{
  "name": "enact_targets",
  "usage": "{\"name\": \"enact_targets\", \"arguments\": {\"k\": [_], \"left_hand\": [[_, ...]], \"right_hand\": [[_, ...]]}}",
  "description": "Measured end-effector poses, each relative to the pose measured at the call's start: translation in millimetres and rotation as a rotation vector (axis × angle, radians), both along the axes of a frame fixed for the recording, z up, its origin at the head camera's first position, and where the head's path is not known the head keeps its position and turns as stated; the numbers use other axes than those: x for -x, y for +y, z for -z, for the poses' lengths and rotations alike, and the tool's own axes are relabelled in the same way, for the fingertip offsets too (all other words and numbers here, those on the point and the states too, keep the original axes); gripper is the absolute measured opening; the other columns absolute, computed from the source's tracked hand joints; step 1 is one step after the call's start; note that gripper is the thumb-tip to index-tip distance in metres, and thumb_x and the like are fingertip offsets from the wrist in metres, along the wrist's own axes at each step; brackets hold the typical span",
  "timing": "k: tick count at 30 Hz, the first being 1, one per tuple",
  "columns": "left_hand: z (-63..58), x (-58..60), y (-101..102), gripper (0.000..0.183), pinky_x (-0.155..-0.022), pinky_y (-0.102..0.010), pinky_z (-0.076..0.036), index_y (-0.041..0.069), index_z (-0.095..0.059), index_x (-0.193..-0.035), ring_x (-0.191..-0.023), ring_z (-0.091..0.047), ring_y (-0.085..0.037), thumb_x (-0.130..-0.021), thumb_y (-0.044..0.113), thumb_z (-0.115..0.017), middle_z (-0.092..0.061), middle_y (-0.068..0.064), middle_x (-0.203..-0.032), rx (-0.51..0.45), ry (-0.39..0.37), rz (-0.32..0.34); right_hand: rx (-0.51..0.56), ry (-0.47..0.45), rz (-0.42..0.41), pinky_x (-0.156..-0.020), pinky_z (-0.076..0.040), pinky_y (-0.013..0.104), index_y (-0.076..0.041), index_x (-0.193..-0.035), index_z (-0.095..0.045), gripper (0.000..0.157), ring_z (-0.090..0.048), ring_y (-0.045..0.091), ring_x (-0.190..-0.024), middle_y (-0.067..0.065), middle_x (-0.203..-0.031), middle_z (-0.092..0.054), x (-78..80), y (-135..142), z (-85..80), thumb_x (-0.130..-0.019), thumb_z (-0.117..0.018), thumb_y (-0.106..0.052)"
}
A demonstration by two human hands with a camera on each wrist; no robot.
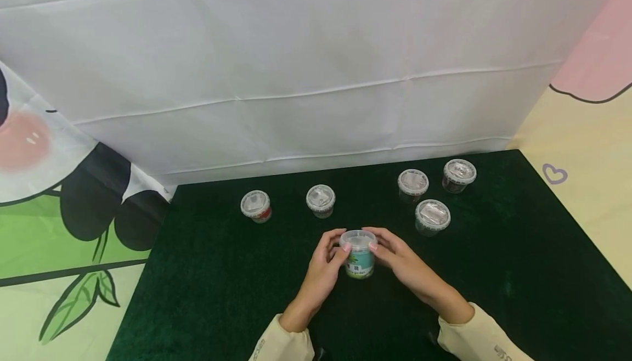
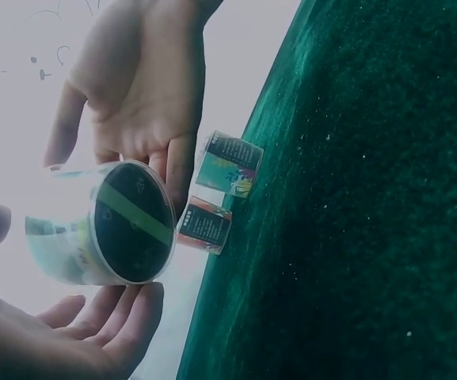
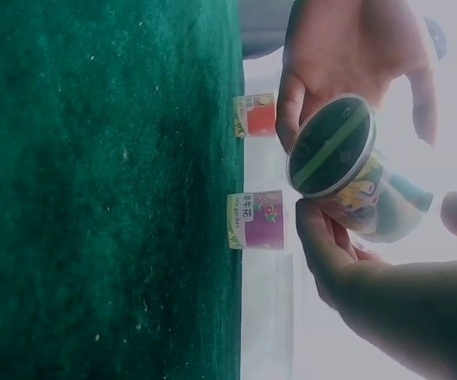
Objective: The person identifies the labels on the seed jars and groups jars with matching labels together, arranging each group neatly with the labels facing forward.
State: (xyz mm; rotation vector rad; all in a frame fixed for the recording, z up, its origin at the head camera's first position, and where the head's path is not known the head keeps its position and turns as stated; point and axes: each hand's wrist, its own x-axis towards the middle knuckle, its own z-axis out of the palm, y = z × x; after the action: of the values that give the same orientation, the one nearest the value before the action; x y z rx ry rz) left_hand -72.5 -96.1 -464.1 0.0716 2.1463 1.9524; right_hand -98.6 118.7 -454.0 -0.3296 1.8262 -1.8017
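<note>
Cup [image 1: 360, 259] is held raised above the green table [image 1: 212, 289], left hand [image 1: 322, 269] and right hand [image 1: 406, 262] gripping its opposite sides; five lidded tubs [image 1: 321, 201] stand beyond it, toward the white backdrop [image 1: 306, 48].

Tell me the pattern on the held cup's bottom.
The cup's bottom is dark with a green stripe, clearest in the left wrist view.
</note>
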Motion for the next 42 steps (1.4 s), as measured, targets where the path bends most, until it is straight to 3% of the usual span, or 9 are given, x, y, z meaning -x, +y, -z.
{"name": "enact_targets", "arguments": {"k": [6,14,21,27,35,42], "left_hand": [[-1.1,-0.7,0,0.051,-0.117,-0.057,-0.042,0.005,-0.039,-0.156,-0.140,-0.054,-0.034,-0.113,0.032,-0.049,-0.051,-0.016,-0.155,-0.009,-0.007,0.029],[-0.5,-1.3,0,0.049,-0.104,-0.038,-0.046,0.002,-0.042,-0.152,-0.128,-0.060,-0.029,-0.112,0.028,-0.053,-0.056,-0.017,-0.148,0.010,0.016,-0.027],[-0.3,-1.5,4,0.049,-0.096,-0.035,-0.049,0.004,-0.046,-0.149,-0.121,-0.060,-0.026,-0.110,0.030,-0.059,-0.058,-0.014,-0.142,0.021,0.014,-0.077],[-1.0,-3.0,7,0.047,-0.096,-0.036,-0.050,0.007,-0.048,-0.146,-0.120,-0.059,-0.025,-0.108,0.029,-0.062,-0.056,-0.013,-0.139,0.042,0.021,-0.107],[-1.1,-2.1,3,0.045,-0.096,-0.037,-0.048,0.004,-0.045,-0.147,-0.119,-0.060,-0.025,-0.110,0.028,-0.056,-0.056,-0.014,-0.140,0.050,0.021,-0.084],[-0.5,-2.3,-3,0.049,-0.105,-0.045,-0.049,0.005,-0.042,-0.151,-0.125,-0.059,-0.027,-0.112,0.033,-0.052,-0.054,-0.014,-0.147,0.048,0.002,-0.026]], "right_hand": [[0.029,-0.005,-0.040,-0.123,-0.032,0.063,0.000,-0.164,-0.024,0.059,-0.033,0.047,-0.152,0.027,-0.165,-0.033,0.6,1,-0.2,-0.116,-0.038,-0.032],[-0.017,0.011,0.013,-0.121,-0.038,0.059,0.001,-0.163,-0.025,0.059,-0.042,0.045,-0.148,0.027,-0.159,-0.041,-2.6,-3,-3.4,-0.115,-0.043,-0.030],[-0.077,0.008,0.086,-0.119,-0.042,0.055,-0.001,-0.161,-0.031,0.058,-0.048,0.041,-0.145,0.025,-0.156,-0.047,-5.9,-10,-5.4,-0.113,-0.050,-0.027],[-0.131,0.015,0.112,-0.118,-0.041,0.059,-0.003,-0.160,-0.035,0.056,-0.050,0.041,-0.143,0.023,-0.154,-0.049,-4.7,-15,-4.5,-0.112,-0.052,-0.027],[-0.073,0.003,0.063,-0.121,-0.037,0.060,-0.001,-0.161,-0.031,0.057,-0.046,0.042,-0.145,0.025,-0.156,-0.046,-2.3,-12,-3.6,-0.113,-0.047,-0.028],[-0.029,-0.002,0.015,-0.123,-0.034,0.061,-0.001,-0.162,-0.028,0.059,-0.042,0.044,-0.148,0.026,-0.159,-0.041,-1.2,-8,-3.1,-0.114,-0.044,-0.030]]}}
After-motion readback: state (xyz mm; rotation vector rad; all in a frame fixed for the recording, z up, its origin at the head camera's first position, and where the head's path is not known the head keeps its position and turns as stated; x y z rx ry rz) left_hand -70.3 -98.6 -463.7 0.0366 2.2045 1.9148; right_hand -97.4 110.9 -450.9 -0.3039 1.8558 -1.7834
